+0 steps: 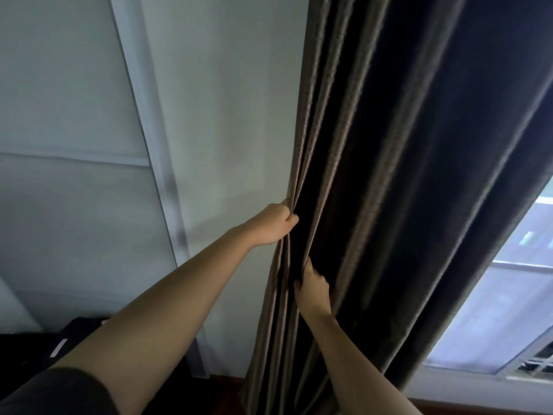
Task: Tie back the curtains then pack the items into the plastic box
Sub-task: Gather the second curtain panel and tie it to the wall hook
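At 8 o'clock a dark object [71,336], too dim to identify, sits low against the pale wall [224,115]. Near the middle of the view the left hand [273,224] has its fingers curled around the gathered left edge of the curtain [389,175], gripping the bunched folds. The curtain, dark brown and heavily pleated, hangs from 12 o'clock down to 6 o'clock. Just below, toward 5 o'clock, the right hand [312,292] pinches a fold of the same curtain, fingers tucked into the fabric. At 4 o'clock, past the curtain's right edge, the bright window [508,295] shows
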